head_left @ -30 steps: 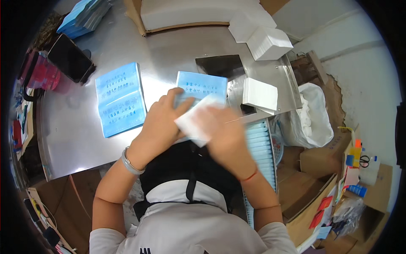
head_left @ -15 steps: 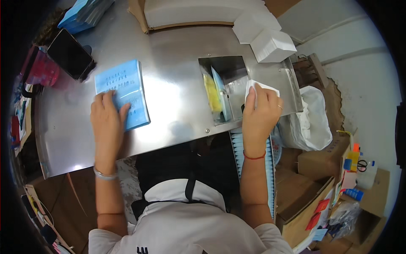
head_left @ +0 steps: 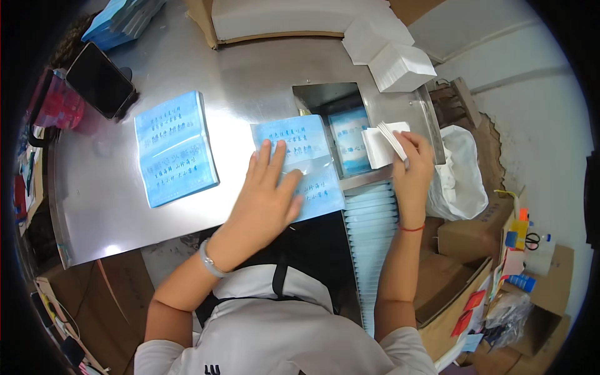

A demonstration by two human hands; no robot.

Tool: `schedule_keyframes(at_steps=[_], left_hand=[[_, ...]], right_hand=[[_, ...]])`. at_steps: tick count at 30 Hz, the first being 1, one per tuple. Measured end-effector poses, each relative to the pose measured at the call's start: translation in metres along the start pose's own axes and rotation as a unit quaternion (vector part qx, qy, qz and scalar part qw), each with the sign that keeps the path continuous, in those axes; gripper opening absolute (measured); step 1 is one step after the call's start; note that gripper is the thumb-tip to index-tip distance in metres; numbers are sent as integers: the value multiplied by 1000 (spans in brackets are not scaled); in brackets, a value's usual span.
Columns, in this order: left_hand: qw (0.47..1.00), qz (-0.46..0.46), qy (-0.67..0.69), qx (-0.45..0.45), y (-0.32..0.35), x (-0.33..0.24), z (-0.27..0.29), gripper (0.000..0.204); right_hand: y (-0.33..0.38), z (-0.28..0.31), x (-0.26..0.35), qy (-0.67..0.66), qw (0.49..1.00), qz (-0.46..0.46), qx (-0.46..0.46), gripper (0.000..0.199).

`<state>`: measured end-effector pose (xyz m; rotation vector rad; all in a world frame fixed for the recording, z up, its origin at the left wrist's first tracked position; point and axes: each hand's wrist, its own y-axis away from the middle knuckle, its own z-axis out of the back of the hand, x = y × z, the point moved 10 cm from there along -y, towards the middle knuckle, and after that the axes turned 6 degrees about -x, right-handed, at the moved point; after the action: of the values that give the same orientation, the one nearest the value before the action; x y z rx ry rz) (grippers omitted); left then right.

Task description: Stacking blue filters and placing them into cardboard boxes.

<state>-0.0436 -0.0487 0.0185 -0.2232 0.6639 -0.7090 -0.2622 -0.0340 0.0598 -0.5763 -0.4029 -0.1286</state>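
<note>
My left hand (head_left: 265,197) lies with fingers apart on a flat blue printed packet (head_left: 312,137), which reaches over the metal table's front edge. Pinched in my right hand (head_left: 414,165) is a small stack of white paper sheets (head_left: 390,139), partly fanned, beside the right side of a rectangular table opening. Inside that opening, another blue packet (head_left: 349,140) shows. A separate pile of blue packets (head_left: 175,147) rests to the left of my left hand. Below the opening runs a long row of light-blue packets (head_left: 370,231) on edge.
A phone on a stand (head_left: 100,81) and a pink container (head_left: 62,106) are at the left. White paper stacks (head_left: 403,67) stand at the back right, near a large carton (head_left: 275,39). A white-lined bin (head_left: 465,181) and cardboard boxes (head_left: 465,234) are on the right.
My left hand has moved right from the pile onto a packet beside the opening. My right hand has shifted right, its white stack now fanned. A blue packet now shows inside the opening.
</note>
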Motion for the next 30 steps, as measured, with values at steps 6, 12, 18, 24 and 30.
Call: schedule_keyframes(at_steps=[6, 12, 18, 24, 30], left_hand=[[994, -14, -99, 38, 4, 33, 17, 41], [993, -95, -72, 26, 3, -5, 10, 33], [990, 0, -138, 20, -15, 19, 10, 54], [977, -122, -163, 60, -39, -4, -25, 58], [978, -19, -198, 70, -21, 10, 5, 45]], right_hand=[[76, -59, 155, -123, 945, 285, 109, 31], [35, -93, 121, -178, 954, 197, 138, 25], [21, -24, 21, 79, 993, 29, -84, 24], [19, -30, 10, 122, 990, 26, -64, 24], [11, -16, -21, -31, 999, -19, 3, 19]])
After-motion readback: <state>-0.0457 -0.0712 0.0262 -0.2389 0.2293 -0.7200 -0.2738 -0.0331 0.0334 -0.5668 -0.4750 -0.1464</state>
